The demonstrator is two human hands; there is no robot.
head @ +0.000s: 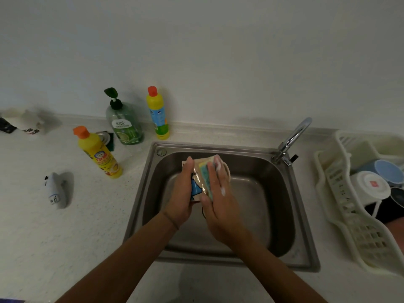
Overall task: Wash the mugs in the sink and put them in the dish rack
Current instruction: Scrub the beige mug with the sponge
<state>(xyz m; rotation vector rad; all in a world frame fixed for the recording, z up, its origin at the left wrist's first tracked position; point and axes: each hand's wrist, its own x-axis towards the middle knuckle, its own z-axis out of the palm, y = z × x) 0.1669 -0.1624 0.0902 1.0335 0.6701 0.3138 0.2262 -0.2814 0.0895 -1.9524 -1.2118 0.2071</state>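
Head view, scrubbing step of mug washing. Cream mug (196, 182) with blue printed figure, held over the basin of the stainless sink (251, 193), clear of its floor, so that suds fall inside. Left hand (182, 193) wrapped round the mug's left side, fingers curled onto the wall, steadying it against the scrubbing pressure. Right hand (218, 197) gripping a yellow-and-teal sponge (206, 180), thumb below and fingers over its back, pressing it flat on the mug's outer wall; white foam on the fingertips and knuckles. Mug's rim and handle mostly hidden by the hands, orientation therefore uncertain. Chrome tap (293, 141) at the sink's right rear corner, spout turned away from the mug, no stream visible; rinsing judged not yet done. White plastic dish rack (341, 206) just right of the sink, within short reach for wet mugs, already holding an upturned white mug (369, 186) and a pale blue mug (389, 173) beside it, plus a dark item at the frame edge, too cropped to name. On the counter left of the sink: green pump bottle (124, 123), two yellow bottles (98, 152) (157, 113) with orange caps, detergent kept near the basin. Further left, a white object marked "6" (55, 190), kind unclear
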